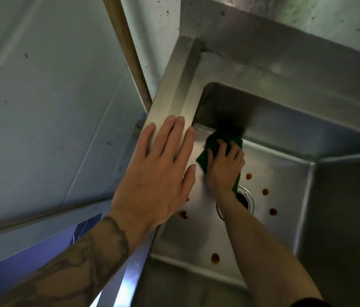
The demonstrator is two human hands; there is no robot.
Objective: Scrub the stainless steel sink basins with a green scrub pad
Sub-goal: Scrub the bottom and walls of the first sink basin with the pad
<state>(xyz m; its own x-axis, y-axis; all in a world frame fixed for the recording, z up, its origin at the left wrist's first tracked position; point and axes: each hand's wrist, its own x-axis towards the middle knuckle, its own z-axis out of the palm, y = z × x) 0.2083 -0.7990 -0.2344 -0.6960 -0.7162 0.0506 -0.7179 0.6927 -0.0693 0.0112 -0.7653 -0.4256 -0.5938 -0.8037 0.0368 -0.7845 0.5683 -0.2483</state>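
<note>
On the left runs a pale wall panel (48, 103), with a brown wooden pole (128, 52) slanting down beside it until it goes behind the sink rim (174, 89). My left hand (159, 171) lies flat on that rim, fingers straight and close together, pointing away from me and holding nothing. Just right of it, down on the floor of the sink basin (285, 185), is the green scrub pad (210, 147), its far edge at the foot of the back wall near the left corner. Its long axis seems to run from that wall back toward the drain (248, 201), though my right hand (223, 169) covers most of it, fingers bent over the pad, gripping and pressing it down. My right wrist hides half the drain, reddish-brown spots (249, 176) dot the floor around it, and the pad's edges are blurred
</note>
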